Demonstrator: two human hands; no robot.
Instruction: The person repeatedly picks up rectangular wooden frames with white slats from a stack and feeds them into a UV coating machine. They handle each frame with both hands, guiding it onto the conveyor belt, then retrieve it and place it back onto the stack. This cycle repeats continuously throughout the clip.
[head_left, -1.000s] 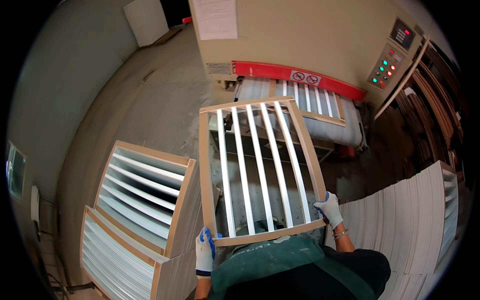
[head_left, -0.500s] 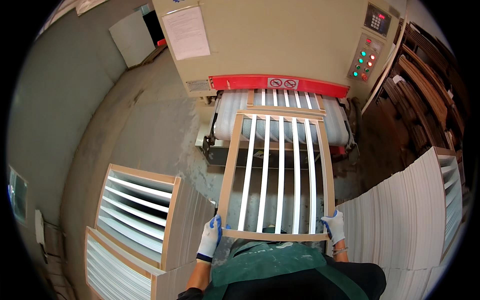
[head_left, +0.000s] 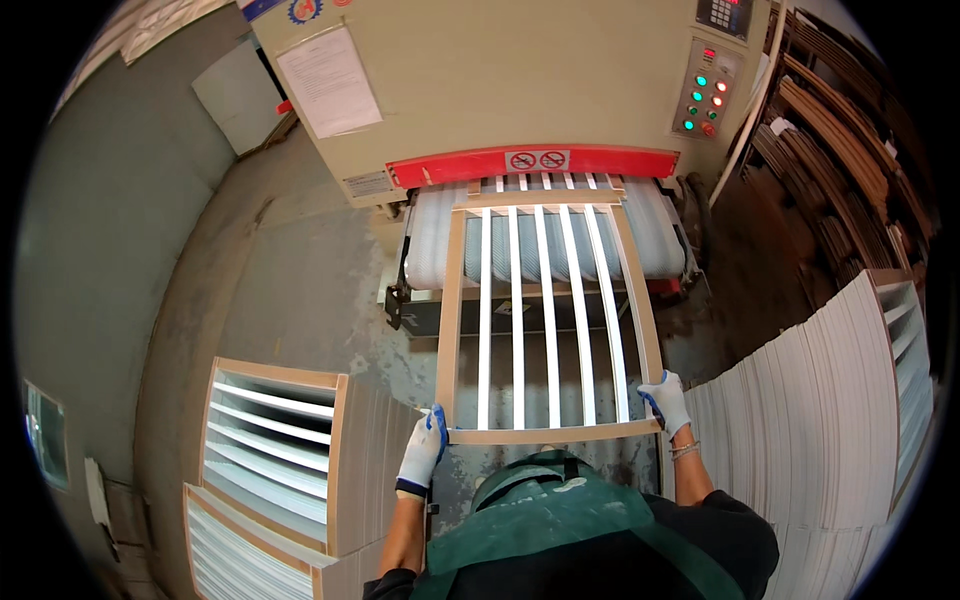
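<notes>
- Person in green apron (head_left: 560,530), both forearms raised ahead of the chest.
- Left hand (head_left: 422,452), white glove with blue trim, clasps the near left corner of a slatted wooden frame (head_left: 548,320).
- Right hand (head_left: 667,402), same glove, grips the frame's near right corner.
- Frame held out flat, five white slats between pale wood rails; far end lies over the ribbed conveyor (head_left: 540,235) of the machine.
- Stack of finished louvred panels (head_left: 270,440) low on the person's left; stack of white boards (head_left: 810,430) on the right.
- Beyond: beige machine (head_left: 520,80) with red guard bar (head_left: 530,163) and lit button panel (head_left: 705,95).
</notes>
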